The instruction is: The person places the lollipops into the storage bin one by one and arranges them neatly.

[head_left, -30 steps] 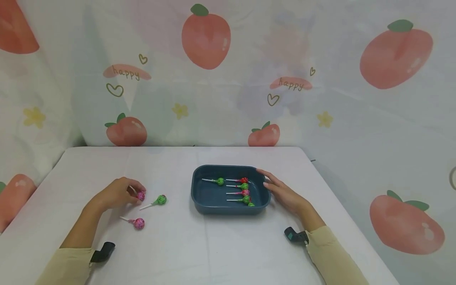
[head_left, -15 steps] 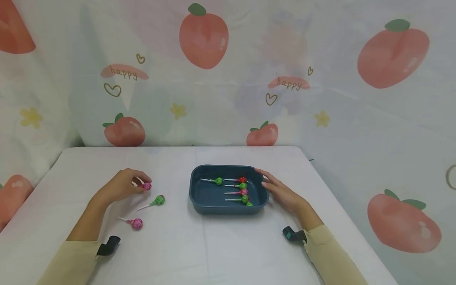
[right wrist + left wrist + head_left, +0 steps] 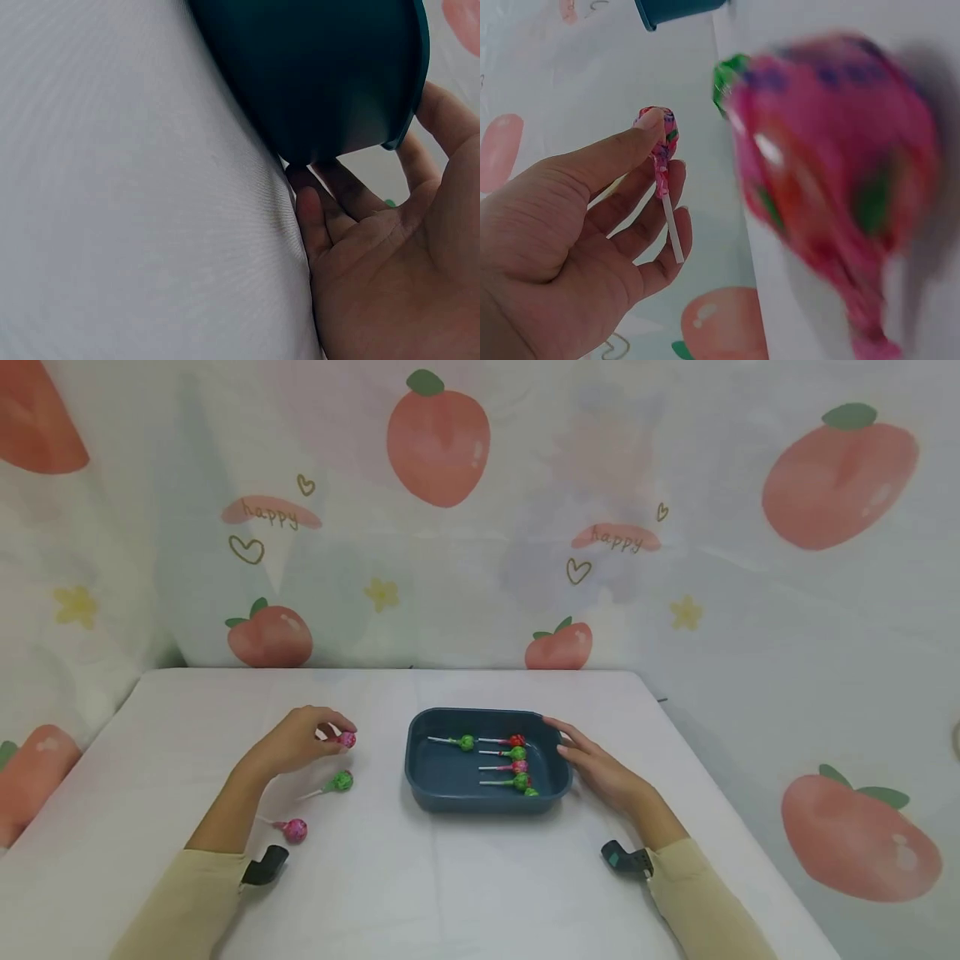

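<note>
My left hand [image 3: 296, 743] pinches a pink lollipop [image 3: 347, 739] by its wrapped head, above the table on the left. Its white stick [image 3: 673, 229] points down across my fingers in the left wrist view. Below that hand a green lollipop [image 3: 342, 781] and another pink lollipop [image 3: 296, 831] lie on the cloth; the latter looms blurred in the left wrist view. A dark blue tray [image 3: 487, 803] holds several lollipops, mostly in a column at its right, sticks pointing left. My right hand [image 3: 603, 777] rests against the tray's right end, fingers touching the wall and rim.
The table [image 3: 420, 893] wears a white cloth. A peach-patterned curtain [image 3: 480, 568] hangs behind and beside it. Inside the tray, one green lollipop [image 3: 467, 742] lies left of the column. Black wrist cameras [image 3: 266, 865] are strapped at both sleeves.
My left hand has lifted the pink lollipop off the cloth and carried it right and away from me, towards the tray. The right hand and tray have stayed in place.
</note>
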### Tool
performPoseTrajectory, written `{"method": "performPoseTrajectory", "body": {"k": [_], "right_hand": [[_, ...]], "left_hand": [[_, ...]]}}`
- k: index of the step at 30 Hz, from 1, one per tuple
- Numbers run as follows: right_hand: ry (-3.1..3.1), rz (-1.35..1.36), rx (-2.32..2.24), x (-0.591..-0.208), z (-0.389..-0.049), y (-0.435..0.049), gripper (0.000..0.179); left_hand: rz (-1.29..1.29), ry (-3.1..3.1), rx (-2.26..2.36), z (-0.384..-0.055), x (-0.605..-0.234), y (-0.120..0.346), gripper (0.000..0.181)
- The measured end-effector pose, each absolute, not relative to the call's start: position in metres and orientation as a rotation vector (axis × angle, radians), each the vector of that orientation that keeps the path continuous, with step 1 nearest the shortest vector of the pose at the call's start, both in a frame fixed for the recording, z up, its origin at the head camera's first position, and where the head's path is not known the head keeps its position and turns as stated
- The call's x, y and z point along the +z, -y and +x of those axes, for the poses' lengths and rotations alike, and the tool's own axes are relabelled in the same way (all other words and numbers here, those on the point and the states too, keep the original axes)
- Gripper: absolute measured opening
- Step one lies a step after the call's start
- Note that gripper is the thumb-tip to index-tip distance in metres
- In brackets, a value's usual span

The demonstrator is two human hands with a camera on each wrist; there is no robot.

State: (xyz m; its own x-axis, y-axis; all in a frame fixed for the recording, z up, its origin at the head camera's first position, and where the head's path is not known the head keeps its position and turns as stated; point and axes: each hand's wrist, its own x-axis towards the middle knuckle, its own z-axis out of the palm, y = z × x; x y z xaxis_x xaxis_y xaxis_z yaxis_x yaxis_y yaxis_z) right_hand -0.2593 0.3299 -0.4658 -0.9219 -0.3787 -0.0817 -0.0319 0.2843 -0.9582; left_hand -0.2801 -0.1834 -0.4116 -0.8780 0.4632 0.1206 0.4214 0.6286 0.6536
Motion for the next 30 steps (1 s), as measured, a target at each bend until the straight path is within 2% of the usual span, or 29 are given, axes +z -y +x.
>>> {"method": "performPoseTrajectory", "body": {"k": [30], "right_hand": [[-2.253, -0.402, -1.679, -0.464, -0.258, -0.329, 0.055]], "left_hand": [[0.946, -2.704, 1.211, -0.289, -0.399, 0.061, 0.03]]}}
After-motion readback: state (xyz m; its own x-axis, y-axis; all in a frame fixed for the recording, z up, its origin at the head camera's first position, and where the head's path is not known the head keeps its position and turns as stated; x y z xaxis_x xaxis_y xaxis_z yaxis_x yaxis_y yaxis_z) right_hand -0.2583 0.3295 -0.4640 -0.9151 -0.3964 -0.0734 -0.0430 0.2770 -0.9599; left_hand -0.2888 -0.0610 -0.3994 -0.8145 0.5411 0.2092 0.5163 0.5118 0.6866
